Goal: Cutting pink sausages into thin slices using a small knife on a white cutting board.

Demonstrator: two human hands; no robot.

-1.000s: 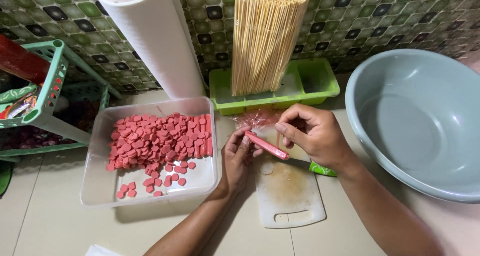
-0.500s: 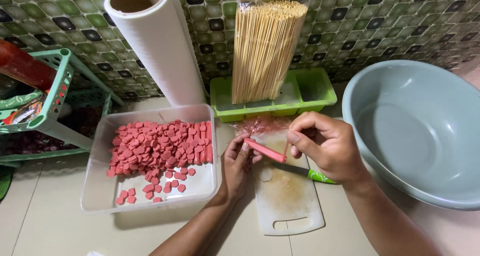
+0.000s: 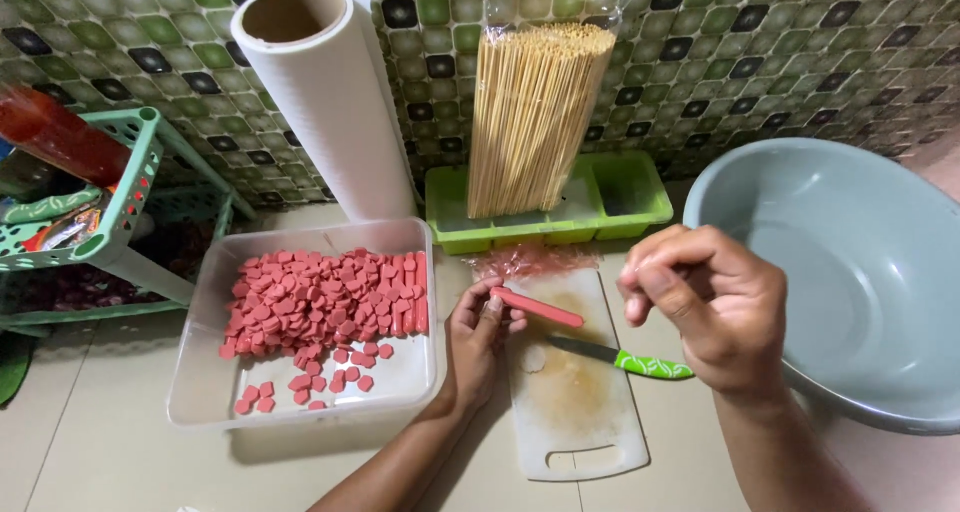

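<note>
One smooth pink sausage point(image 3: 537, 307) in left hand point(image 3: 478, 337).

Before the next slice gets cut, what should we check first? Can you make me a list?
1. Sausage on the cutting board: ok, the left hand holds one end of it over the board.
2. Knife in hand: not ok, it lies on the board, and the right hand is raised above it, not gripping it.
3. Left fingers clear of the blade: ok for now, the blade tip lies apart from them.
4. Room in the clear tub for more slices: ok, its front part is mostly bare.
5. Wrapper fully off the sausage: cannot tell; crumpled film lies at the board's far edge.
</note>
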